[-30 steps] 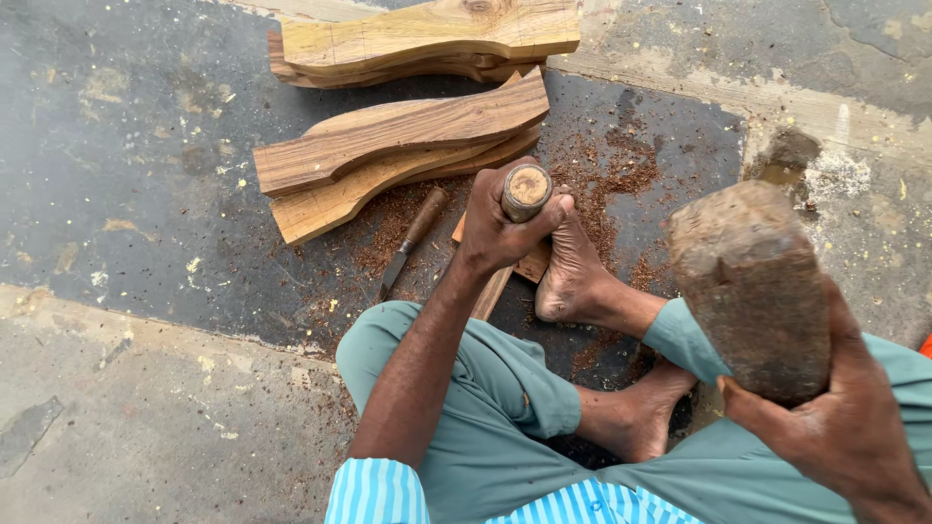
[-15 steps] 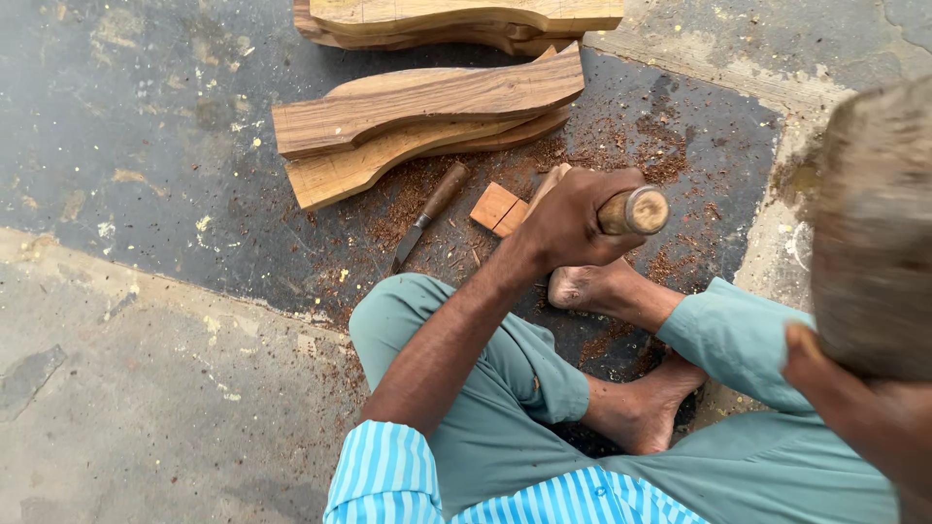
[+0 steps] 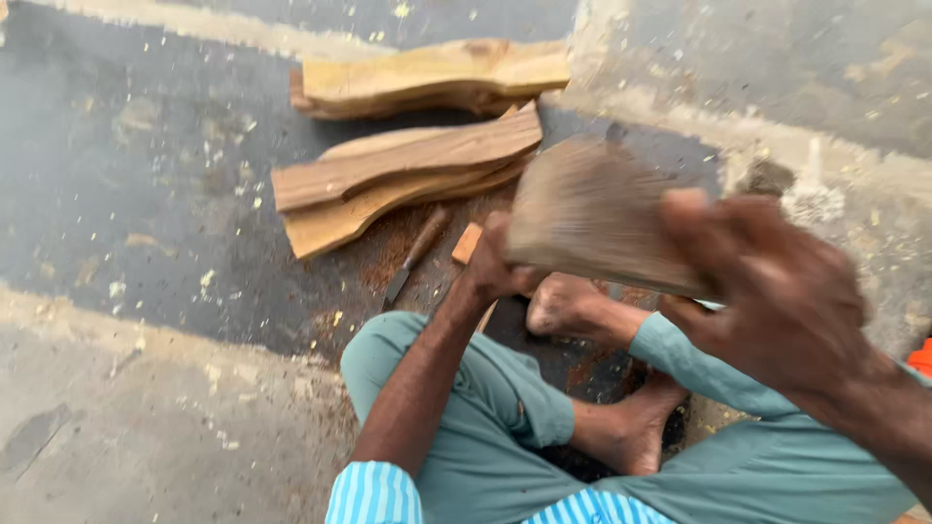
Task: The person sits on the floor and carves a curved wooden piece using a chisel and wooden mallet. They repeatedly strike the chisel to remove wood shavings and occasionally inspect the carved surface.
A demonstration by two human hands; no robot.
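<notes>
My right hand (image 3: 777, 291) grips a heavy, blurred wooden mallet block (image 3: 592, 223), which sits low, right over my left hand (image 3: 495, 267). My left hand is a closed fist around a wooden-handled chisel, held upright above the floor by my bare foot (image 3: 563, 306). The mallet hides the handle's top. A small reddish wood piece (image 3: 467, 243) lies just beyond the fist. I sit cross-legged in green trousers.
A second chisel (image 3: 413, 257) lies on the dark floor amid reddish sawdust. Beyond it lie curved wooden planks (image 3: 408, 175), and another stack (image 3: 437, 73) lies farther back. A concrete ledge (image 3: 757, 107) runs at the right. Something orange (image 3: 922, 357) shows at the right edge.
The mallet block has swung from high on the right down and left onto the chisel handle. My left hand has stayed gripping the handle near my foot.
</notes>
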